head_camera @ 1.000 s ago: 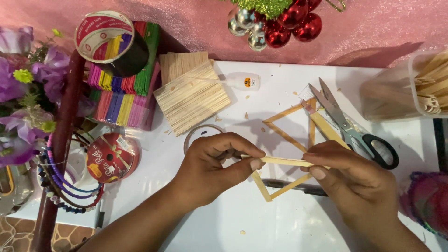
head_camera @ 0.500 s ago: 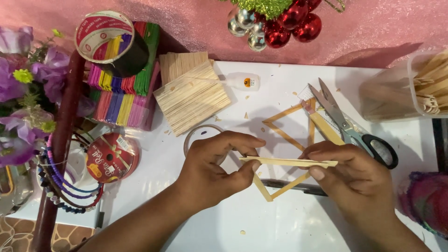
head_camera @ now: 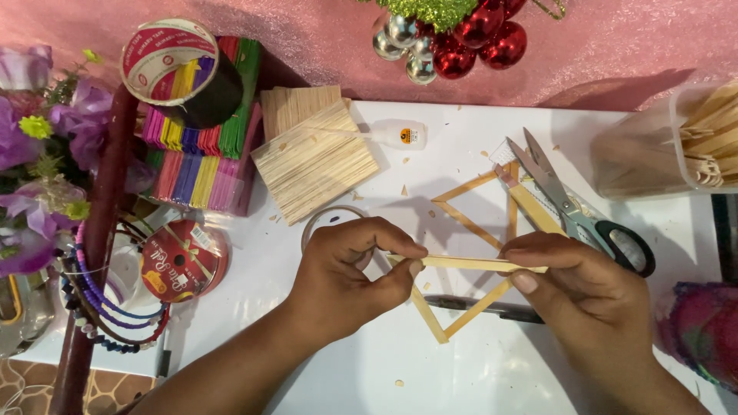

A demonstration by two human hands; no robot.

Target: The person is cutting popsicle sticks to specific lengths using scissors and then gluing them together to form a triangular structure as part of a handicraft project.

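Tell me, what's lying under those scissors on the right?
Under the scissors lies one plain wooden stick of the star frame and a pale strip, perhaps a ruler; the blades cover the rest.

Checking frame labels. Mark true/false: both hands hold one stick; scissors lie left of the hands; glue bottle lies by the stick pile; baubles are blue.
1. Left hand and right hand hold one stick by its ends: true.
2. Scissors lie left of the hands: false, they lie upper right, on the table.
3. Glue bottle lies by the stick pile: true.
4. Baubles are blue: false, red and silver.
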